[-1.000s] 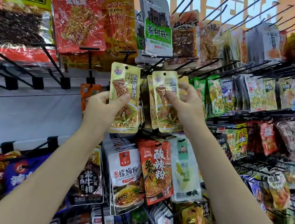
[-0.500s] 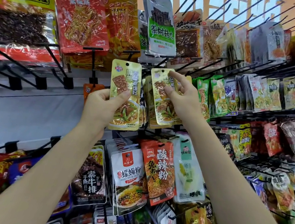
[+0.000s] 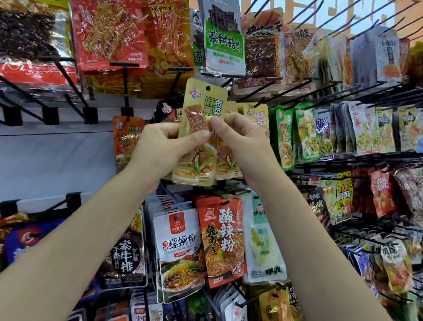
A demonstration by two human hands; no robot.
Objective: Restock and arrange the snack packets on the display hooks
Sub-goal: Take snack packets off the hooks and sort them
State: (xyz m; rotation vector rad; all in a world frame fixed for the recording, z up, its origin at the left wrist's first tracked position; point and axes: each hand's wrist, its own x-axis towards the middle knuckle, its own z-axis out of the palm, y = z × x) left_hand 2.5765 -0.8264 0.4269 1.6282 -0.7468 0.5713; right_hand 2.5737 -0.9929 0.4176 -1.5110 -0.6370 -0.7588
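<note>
From the head view, our left hand (image 3: 165,149) grips the gold packet (image 3: 200,132) by its left edge, upright in front of the rack, hang hole (image 3: 208,88) on top, likely so it can slide onto a hook. Our right hand (image 3: 241,142) pinches its right edge, steadying it. The packet is glossy gold, flat, printed with a sesame strip and greens.
</note>
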